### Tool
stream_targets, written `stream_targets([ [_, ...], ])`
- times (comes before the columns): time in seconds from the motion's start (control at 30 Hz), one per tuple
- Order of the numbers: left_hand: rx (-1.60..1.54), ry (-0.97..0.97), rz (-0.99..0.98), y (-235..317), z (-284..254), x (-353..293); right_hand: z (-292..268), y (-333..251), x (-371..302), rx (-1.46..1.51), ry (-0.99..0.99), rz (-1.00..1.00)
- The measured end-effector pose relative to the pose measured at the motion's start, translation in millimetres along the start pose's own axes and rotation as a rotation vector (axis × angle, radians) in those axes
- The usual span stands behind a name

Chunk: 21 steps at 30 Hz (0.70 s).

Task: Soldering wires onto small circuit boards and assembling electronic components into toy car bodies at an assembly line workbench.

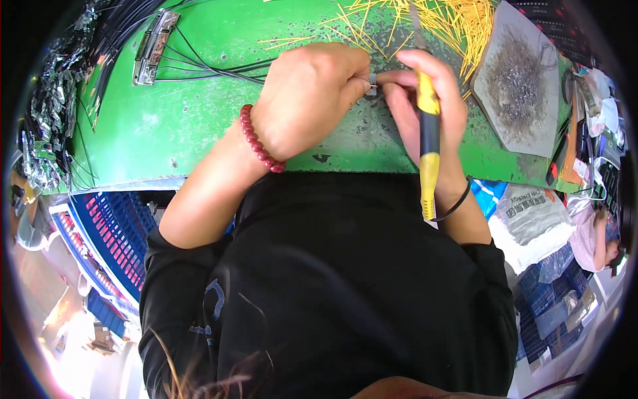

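Works at a green tabletop (219,126), chipped and worn to dark patches toward the far side. Bears thin yellow pieces (468,33) strewn far right, near a grey board (525,130) with dark spatter; carries black cables (109,50) and a metal connector strip (150,53) far left. Shows blue crates (116,223) below left, a pale sack (531,206) below right.

Hides much of a small metal part (371,86) behind the left hand (312,93), curled and pinching it. Blurs at the shaft of the soldering iron (430,130), gripped along its yellow-and-black handle in the right hand (446,100). Cannot make out the tip, nor tell contact from gap between right fingers and part.

Appears silvery where exposed; sits between both hands, with black wires (219,72) running from the strip to behind the left hand.
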<state>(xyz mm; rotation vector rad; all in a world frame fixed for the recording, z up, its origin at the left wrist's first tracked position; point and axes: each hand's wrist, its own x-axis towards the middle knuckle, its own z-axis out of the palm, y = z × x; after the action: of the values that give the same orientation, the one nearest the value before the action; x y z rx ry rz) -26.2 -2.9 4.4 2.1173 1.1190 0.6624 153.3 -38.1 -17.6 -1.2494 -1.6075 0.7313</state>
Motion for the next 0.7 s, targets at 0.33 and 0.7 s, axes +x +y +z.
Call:
stream_targets([
  [0.33,0.044,0.026,0.000,2.4,3.3,-2.0,-1.9,-1.2,-1.1,0.111,-0.003,0.013],
  [0.7,0.059,0.012,-0.008,3.3,3.5,-3.6,4.1,0.8,5.0,0.076,-0.047,-0.083],
])
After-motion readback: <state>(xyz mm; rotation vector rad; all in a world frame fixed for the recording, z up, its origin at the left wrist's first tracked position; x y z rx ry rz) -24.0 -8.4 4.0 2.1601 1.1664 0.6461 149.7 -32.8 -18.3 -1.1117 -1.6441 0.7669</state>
